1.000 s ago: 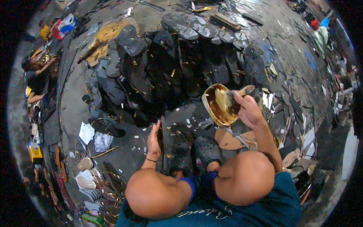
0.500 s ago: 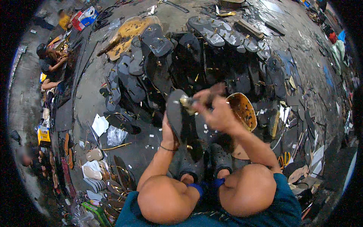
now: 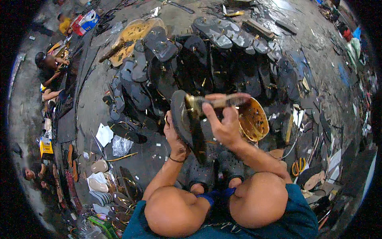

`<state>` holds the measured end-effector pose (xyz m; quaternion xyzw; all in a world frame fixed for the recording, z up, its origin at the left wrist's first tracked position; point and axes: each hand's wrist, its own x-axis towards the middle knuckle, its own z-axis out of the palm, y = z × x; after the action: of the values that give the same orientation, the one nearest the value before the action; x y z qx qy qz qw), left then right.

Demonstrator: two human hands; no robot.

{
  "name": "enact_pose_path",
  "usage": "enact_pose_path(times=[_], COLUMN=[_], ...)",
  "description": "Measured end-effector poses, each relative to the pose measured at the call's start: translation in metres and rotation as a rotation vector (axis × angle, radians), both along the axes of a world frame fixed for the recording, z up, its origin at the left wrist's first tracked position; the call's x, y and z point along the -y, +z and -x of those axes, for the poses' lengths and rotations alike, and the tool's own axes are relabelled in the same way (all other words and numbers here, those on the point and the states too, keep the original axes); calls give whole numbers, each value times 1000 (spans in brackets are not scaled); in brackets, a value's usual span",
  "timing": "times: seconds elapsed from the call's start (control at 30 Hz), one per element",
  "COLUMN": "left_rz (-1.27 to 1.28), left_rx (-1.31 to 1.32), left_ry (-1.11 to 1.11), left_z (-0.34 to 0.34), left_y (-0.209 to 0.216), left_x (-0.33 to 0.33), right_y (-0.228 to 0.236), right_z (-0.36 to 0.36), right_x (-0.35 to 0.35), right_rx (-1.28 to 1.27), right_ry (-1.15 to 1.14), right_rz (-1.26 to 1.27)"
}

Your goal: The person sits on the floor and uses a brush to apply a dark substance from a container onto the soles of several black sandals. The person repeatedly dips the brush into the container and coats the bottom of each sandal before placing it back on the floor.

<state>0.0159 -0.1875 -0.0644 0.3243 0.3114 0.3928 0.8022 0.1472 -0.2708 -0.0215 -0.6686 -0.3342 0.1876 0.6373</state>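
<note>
My left hand point(image 3: 174, 137) is closed around the edge of a dark grey sandal sole point(image 3: 180, 115), held tilted up in front of my knees. A flat-handled brush point(image 3: 234, 100) is gripped in my right hand point(image 3: 226, 126), its handle smeared by motion. The brush's yellowish, glue-wet end meets the far part of the sole. Just right of my right hand sits an amber tub point(image 3: 260, 134) with dark specks and a sticky-looking coating inside. Beyond my hands, several dark soles point(image 3: 163, 75) lie crowded together on the floor, many with small straps or tabs poking through.
A yellow, glue-stained board point(image 3: 137, 34) lies beyond the soles. Clear plastic point(image 3: 122, 145) and white paper point(image 3: 104, 134) are at left, yellow-handled scissors point(image 3: 298, 166) at right. Scraps litter the floor. Another person point(image 3: 49, 69) sits at far left, handling something.
The brush has swung flatter, its handle now pointing right toward the tub. My left hand has tipped the sole more onto its edge and shifted it slightly left.
</note>
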Motion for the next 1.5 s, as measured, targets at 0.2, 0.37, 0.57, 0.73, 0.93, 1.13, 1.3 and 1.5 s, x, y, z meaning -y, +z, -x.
enact_pose_path(times=[0.2, 0.37, 0.57, 0.73, 0.93, 1.13, 1.3, 1.5], left_rz=[155, 159, 138, 248, 213, 187, 205, 180], left_rx=[-14, -47, 16, 120, 155, 127, -34, 85], left_ry=[-307, -188, -103, -154, -164, 2, 60, -79], left_z=[59, 65, 26, 5, -14, -14, -3, 15], left_y=[-32, -14, 10, -4, 21, 19, 19, 9], left_x=[3, 16, -19, -38, -21, -32, -32, -33], right_y=[-1, -17, -6, -21, 23, -25, -10, 21], right_z=[-19, -47, 9, -30, -9, 1, -8, -18], right_x=[22, 22, 2, -11, -8, 7, -9, 16], right_rx=[-975, -1041, -364, -83, -182, 25, -190, -158], right_ry=[196, 135, 354, 75, 208, 211, 188, 548], right_rz=[-43, -16, 103, 33, -74, 45, 5, 132])
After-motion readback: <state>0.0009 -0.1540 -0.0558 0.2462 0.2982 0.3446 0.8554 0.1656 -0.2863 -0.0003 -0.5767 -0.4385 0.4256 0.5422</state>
